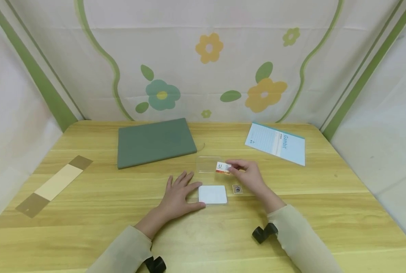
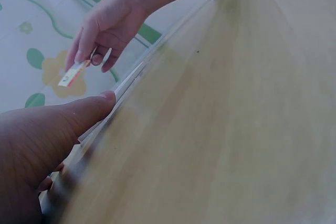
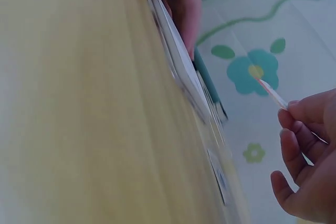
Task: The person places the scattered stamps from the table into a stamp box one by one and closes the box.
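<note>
My right hand [image 1: 248,176] pinches a small white card [image 1: 222,167] with dark print and an orange-red lower edge, held up off the table. In the right wrist view the card [image 3: 273,94] shows almost edge-on between thumb and fingers. My left hand [image 1: 178,195] rests on the table with fingers spread. Its thumb and index finger touch the left side of a stack of white cards [image 1: 212,194] in a clear layer. Behind the stack lies a clear plastic piece [image 1: 207,164]. A small square sticker with a dark round print [image 1: 237,189] lies right of the stack.
A dark green notebook [image 1: 156,142] lies at the back left. At the back right is a light blue notepad [image 1: 276,143] marked "Gambit". A beige and brown strip [image 1: 54,185] lies on the far left. A flowered curtain stands behind the wooden table [image 1: 325,212].
</note>
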